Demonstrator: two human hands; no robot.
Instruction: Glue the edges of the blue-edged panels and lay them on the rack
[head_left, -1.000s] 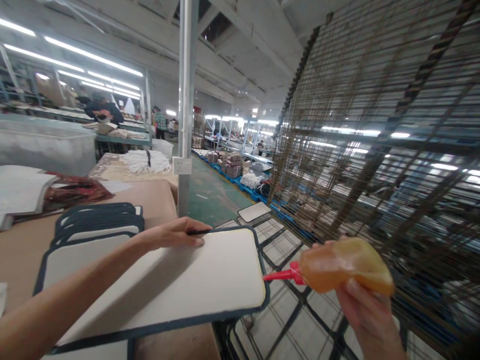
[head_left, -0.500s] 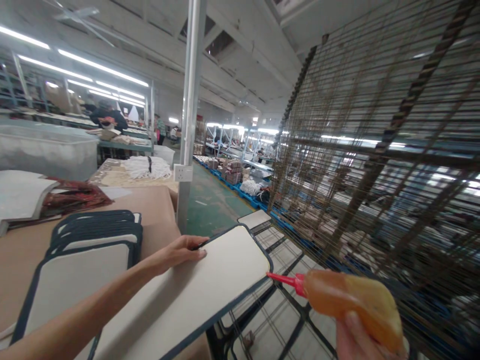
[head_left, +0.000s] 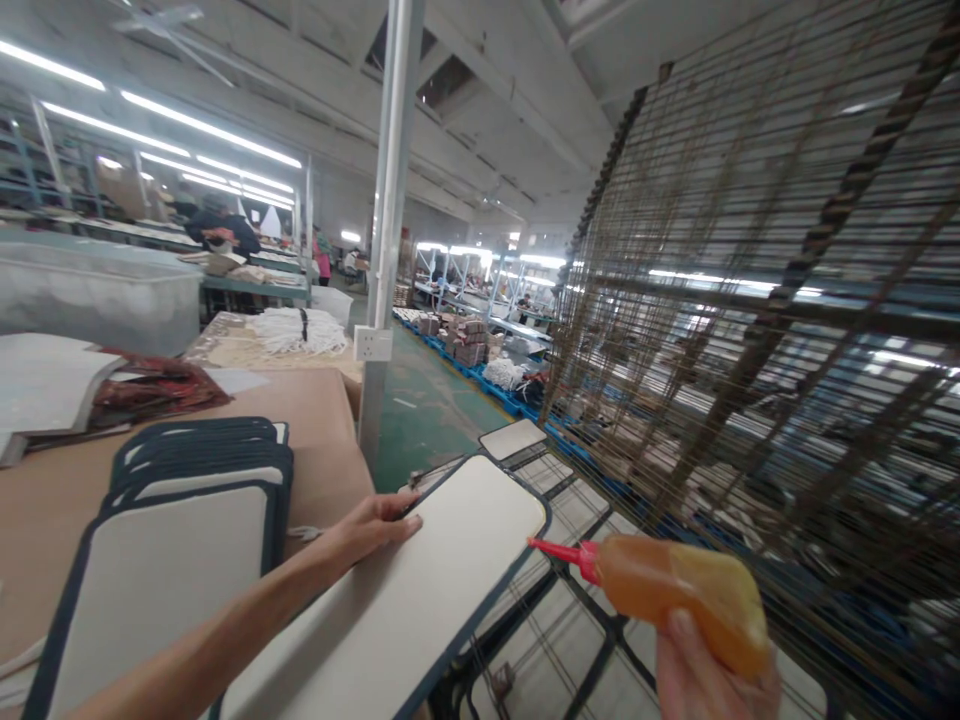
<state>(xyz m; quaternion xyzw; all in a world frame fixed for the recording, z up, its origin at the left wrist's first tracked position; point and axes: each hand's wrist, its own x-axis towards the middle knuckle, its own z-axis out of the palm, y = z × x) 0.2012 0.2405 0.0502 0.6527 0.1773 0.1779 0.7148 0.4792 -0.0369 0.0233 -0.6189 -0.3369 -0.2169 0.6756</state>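
My left hand point(head_left: 386, 525) grips the upper left edge of a white panel point(head_left: 442, 570) with a dark blue border, thumb on its face. The panel is tilted and reaches down past the bottom of the view. In my right hand point(head_left: 705, 665) is a squeeze bottle point(head_left: 675, 590) of amber glue, lying nearly level. Its red nozzle point(head_left: 559, 550) points left, with the tip at the panel's right edge near the rounded corner. A thin yellowish line shows along that corner. A stack of similar bordered panels point(head_left: 172, 550) rests on the table to the left.
Several panels lie on a wire rack point(head_left: 555, 640) below and right. A tall wire rack point(head_left: 750, 250) rises at right. A metal post point(head_left: 386, 230) with a socket stands beyond the brown table point(head_left: 322, 420). People work at far benches.
The nozzle tip has moved left and slightly up, along the panel's right edge away from the corner. My left hand and the panel have shifted slightly right and down in view.
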